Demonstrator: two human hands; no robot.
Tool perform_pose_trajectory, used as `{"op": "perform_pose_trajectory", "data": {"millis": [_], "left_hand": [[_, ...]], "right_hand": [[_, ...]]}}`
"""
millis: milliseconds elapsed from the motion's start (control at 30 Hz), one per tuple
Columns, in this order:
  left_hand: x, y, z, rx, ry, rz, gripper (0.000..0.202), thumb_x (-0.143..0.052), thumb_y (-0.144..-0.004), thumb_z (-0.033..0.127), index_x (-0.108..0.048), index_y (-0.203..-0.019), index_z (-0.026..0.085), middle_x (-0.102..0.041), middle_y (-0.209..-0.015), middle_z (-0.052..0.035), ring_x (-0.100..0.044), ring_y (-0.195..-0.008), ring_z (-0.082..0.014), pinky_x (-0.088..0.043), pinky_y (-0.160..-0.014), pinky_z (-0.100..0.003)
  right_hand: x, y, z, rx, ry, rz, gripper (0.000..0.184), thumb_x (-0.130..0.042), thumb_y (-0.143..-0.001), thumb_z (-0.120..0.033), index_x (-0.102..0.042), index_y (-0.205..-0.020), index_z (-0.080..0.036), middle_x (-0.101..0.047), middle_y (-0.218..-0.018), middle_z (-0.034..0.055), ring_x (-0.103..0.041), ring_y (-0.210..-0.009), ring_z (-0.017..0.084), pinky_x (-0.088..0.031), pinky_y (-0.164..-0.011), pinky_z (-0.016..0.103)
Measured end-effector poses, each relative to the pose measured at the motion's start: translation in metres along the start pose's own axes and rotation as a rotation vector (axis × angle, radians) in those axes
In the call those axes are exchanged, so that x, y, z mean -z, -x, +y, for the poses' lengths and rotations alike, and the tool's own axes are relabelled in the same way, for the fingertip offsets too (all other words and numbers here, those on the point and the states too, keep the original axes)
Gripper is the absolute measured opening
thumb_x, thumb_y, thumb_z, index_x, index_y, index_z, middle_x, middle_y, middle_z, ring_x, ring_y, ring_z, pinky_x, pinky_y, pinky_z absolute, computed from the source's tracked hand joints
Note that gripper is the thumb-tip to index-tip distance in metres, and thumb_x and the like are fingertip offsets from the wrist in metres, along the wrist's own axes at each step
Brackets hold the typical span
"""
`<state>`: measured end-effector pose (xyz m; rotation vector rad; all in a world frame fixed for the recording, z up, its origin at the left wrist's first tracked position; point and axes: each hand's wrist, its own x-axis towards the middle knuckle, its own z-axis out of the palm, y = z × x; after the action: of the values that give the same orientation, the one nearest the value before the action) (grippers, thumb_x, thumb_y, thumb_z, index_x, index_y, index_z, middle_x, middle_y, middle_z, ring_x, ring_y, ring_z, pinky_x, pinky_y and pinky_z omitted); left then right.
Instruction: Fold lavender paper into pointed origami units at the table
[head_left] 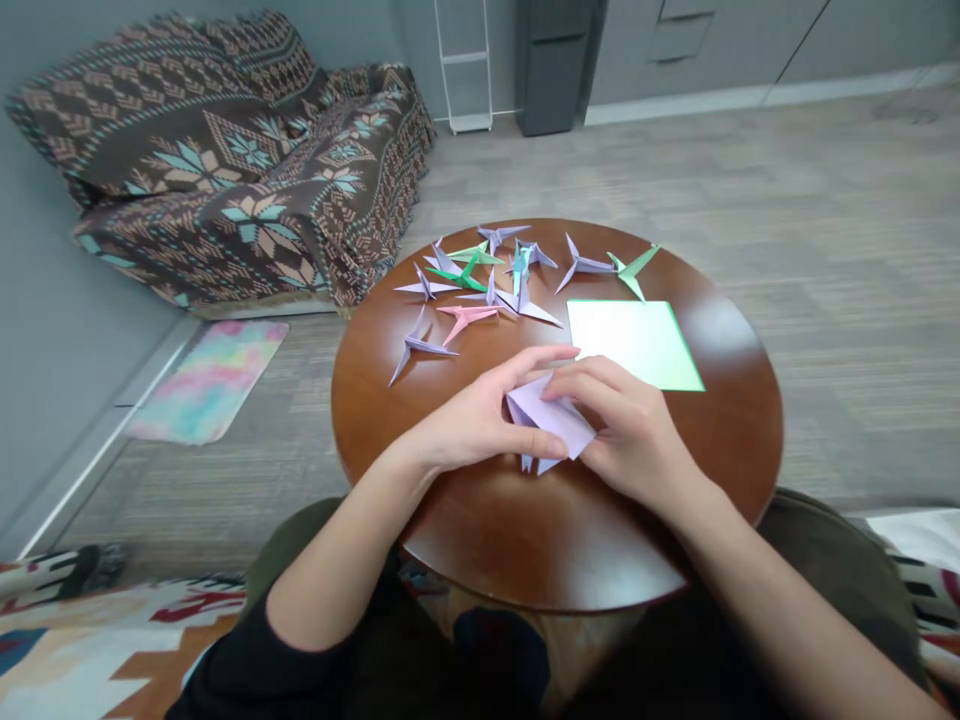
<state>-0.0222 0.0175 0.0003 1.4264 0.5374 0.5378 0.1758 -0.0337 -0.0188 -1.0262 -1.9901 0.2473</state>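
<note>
The folded purple paper [559, 415] was in both hands, held just over the desk [480, 545] w/ thin points poking out at its near edge. Prob. v. light & thin, stiff-ish along creases, softer on the flat faces, so easy to crumple or tear; likely not slippery. Best hold was prob. a light pinch on the layered edges, w/o squashing the points. L hand [484, 415]: thumb flat on the near face, other fingers stretched along the far side, i.e. clamped on the paper betw. them. R hand [634, 420]: fingers bent, tips on the upper face, thumb mostly hidden by the right corner; looked pinched on it too, exact thumb contact couldn't tell. Farther back on the desk lay a green-edged sheet [634, 345], near R hand, & a pink folded piece [466, 317] w/ purple & green ones [415, 344] about it, apart from both hands.
</note>
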Motion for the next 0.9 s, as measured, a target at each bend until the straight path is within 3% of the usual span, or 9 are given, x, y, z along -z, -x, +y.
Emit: {"op": "perform_pose_trajectory", "data": {"millis": [100,167,267,467,600,767,900], "left_hand": [[-0.002,-0.002,0.0,-0.09,-0.141,0.015,0.083,-0.095,-0.068,0.031,-0.061,-0.143,0.027,-0.059,-0.151,-0.0081,-0.056,-0.138,-0.0306,-0.042,-0.116,-0.038],[-0.003,-0.004,-0.002,-0.114,-0.193,0.053,0.075,-0.093,-0.071,0.03,-0.063,-0.14,0.025,-0.061,-0.149,-0.008,-0.056,-0.139,-0.0296,-0.04,-0.118,-0.038],[-0.005,-0.007,-0.006,-0.089,-0.2,0.132,0.061,-0.085,-0.077,0.024,-0.065,-0.135,0.021,-0.067,-0.139,-0.0088,-0.063,-0.128,-0.0283,-0.046,-0.111,-0.037],[-0.006,-0.014,-0.009,0.032,-0.236,0.31,0.041,-0.076,-0.075,0.018,-0.073,-0.116,0.014,-0.076,-0.104,-0.0073,-0.069,-0.106,-0.0282,-0.052,-0.095,-0.037],[-0.012,-0.017,-0.008,0.038,-0.305,0.343,0.038,-0.072,-0.074,0.012,-0.073,-0.112,0.014,-0.076,-0.108,-0.0077,-0.069,-0.104,-0.0267,-0.051,-0.094,-0.036],[-0.012,-0.015,-0.008,0.112,-0.212,0.305,0.039,-0.08,-0.075,0.025,-0.072,-0.111,0.012,-0.076,-0.101,-0.0065,-0.069,-0.091,-0.0244,-0.052,-0.081,-0.032],[-0.008,-0.011,-0.008,0.13,-0.132,0.309,0.034,-0.08,-0.078,0.031,-0.076,-0.106,0.012,-0.078,-0.098,-0.0066,-0.068,-0.086,-0.0211,-0.048,-0.078,-0.029]], "right_hand": [[-0.002,0.001,-0.001,-0.094,0.004,0.034,0.007,-0.068,-0.091,-0.018,-0.063,-0.095,-0.023,-0.074,-0.092,0.0073,-0.071,-0.084,0.024,-0.055,-0.074,0.035],[-0.003,0.002,-0.002,-0.167,0.014,0.062,0.007,-0.066,-0.093,-0.02,-0.061,-0.09,-0.023,-0.072,-0.084,0.0042,-0.068,-0.073,0.02,-0.053,-0.068,0.033],[-0.004,0.001,0.0,-0.18,0.043,0.08,0.012,-0.065,-0.093,-0.019,-0.057,-0.086,-0.024,-0.069,-0.08,0.0025,-0.066,-0.071,0.019,-0.051,-0.067,0.031],[-0.003,-0.001,0.003,-0.142,0.185,0.049,0.018,-0.057,-0.086,-0.007,-0.052,-0.085,-0.025,-0.066,-0.085,0.0048,-0.063,-0.075,0.021,-0.046,-0.063,0.03],[-0.003,-0.003,0.005,-0.171,0.211,0.122,0.018,-0.057,-0.085,-0.009,-0.049,-0.082,-0.025,-0.063,-0.082,0.0035,-0.058,-0.069,0.019,-0.043,-0.06,0.03],[-0.001,-0.004,0.007,-0.29,0.113,0.254,0.015,-0.065,-0.087,-0.017,-0.053,-0.085,-0.024,-0.063,-0.079,0.0004,-0.057,-0.061,0.016,-0.047,-0.057,0.029],[0.005,-0.005,0.005,-0.391,-0.228,0.21,0.015,-0.074,-0.089,-0.029,-0.061,-0.092,-0.023,-0.066,-0.079,0.0001,-0.063,-0.064,0.016,-0.051,-0.053,0.027]]}}
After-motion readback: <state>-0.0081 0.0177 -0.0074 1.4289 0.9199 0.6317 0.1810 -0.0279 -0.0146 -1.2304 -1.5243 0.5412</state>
